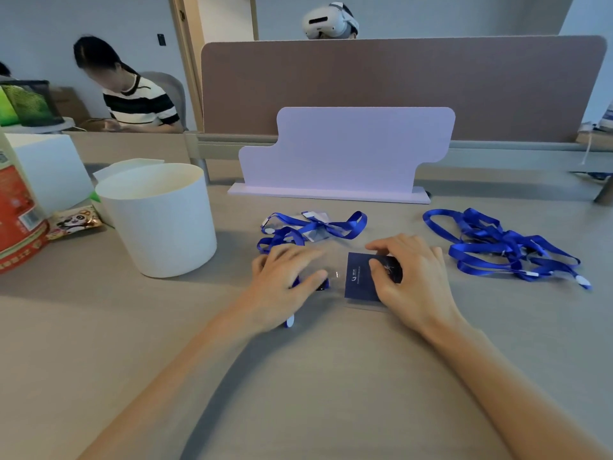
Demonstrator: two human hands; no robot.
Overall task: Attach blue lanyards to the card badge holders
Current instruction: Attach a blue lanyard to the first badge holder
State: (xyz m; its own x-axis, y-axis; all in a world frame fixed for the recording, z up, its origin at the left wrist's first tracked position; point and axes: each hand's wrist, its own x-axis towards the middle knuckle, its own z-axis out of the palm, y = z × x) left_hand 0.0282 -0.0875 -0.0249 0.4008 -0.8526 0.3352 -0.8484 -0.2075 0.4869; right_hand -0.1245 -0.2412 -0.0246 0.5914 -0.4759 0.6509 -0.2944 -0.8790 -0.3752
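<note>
The right hand (414, 277) grips a clear badge holder (336, 276) that lies flat on the grey table (99, 343), a little right of the middle. Its thumb presses on the dark blue card (358, 280) inside, and its fingers curl over the holder's far right edge. Just to the left, the left hand (285, 280) (blurred here) curls its fingers and thumb round the end of a blue lanyard (326, 284) at the holder's left edge. The lanyard's white tip (290, 321) pokes out on the near side of the hand. Whether the lanyard is hooked to the holder cannot be told, since the fingers cover the spot.

Just beyond the hands lies a small heap of lanyards with holders (315, 227). A loose tangle of lanyards (497, 250) lies well apart to the right.

To the left stands a white bucket (159, 224). Further left are a panda snack packet (74, 222), a red container (16, 224) and a white box (46, 167). A pale stepped board (345, 151) stands upright on its base at the far side, in front of a brown divider (398, 84). A person in a striped top (139, 104) sits far left, and a headset wearer (331, 21) shows above the divider.
</note>
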